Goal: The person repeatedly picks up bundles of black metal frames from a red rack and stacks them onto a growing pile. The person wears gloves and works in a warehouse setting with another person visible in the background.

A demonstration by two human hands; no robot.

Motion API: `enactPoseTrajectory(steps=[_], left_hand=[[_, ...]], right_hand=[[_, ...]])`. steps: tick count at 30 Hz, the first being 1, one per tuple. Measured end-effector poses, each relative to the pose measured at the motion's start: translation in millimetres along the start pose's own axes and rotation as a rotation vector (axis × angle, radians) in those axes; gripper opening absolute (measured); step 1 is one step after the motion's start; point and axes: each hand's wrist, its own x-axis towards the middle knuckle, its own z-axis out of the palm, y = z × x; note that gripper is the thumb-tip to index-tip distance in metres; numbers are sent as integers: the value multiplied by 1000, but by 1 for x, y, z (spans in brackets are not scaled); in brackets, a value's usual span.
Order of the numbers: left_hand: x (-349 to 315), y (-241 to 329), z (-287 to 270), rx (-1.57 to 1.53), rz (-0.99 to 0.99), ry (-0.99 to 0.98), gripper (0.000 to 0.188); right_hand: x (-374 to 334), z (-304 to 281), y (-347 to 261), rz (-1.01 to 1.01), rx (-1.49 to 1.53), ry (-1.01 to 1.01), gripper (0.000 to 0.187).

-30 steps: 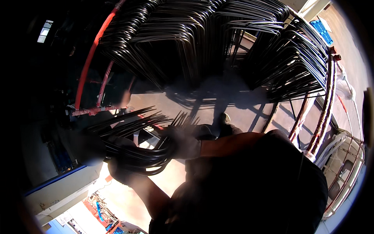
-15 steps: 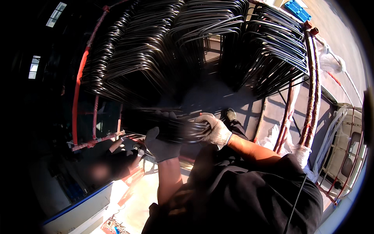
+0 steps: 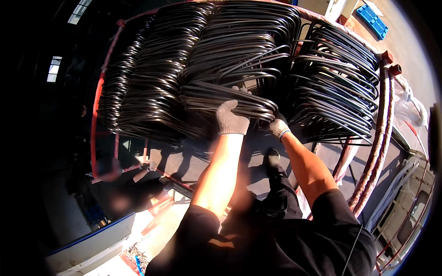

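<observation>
Both of my hands wear pale knitted gloves and grip one bundle of bent black metal rods point(image 3: 205, 100). My left hand point(image 3: 231, 118) is closed around its near side, thumb up on top and fingertips showing beyond the rods. At the bundle's right bent end, my right hand point(image 3: 278, 127) is closed on the rods, its fingers partly in shadow. The bundle lies against the near side of the middle stack of similar rods point(image 3: 248, 30); whether it rests on that stack, I cannot tell.
More bent rods stand in a left stack point(image 3: 161, 69) and a right stack point(image 3: 338, 78). A red frame post point(image 3: 96, 101) rises at left, wrapped posts point(image 3: 380, 129) at right. A co-worker's hand point(image 3: 149, 166) is at lower left. A blue pallet point(image 3: 372, 21) lies far right.
My hands have carried the bundle forward, away from my body and toward the middle stack. My arms are now stretched out. The view has shifted a little.
</observation>
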Motion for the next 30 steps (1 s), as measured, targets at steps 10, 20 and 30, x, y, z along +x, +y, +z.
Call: enactPoseTrajectory(steps=[10,20,30], left_hand=[[80,31,-44,489,121,73,28],[-3,36,15,271,-166,52,60],[-147,100,-104,653,-45,422,50]], right_hand=[[18,60,-73,19,-957,375,75],[-14,76,-87,11,-1036,458,77],[-44,67,-49,5,-1152,441,95]])
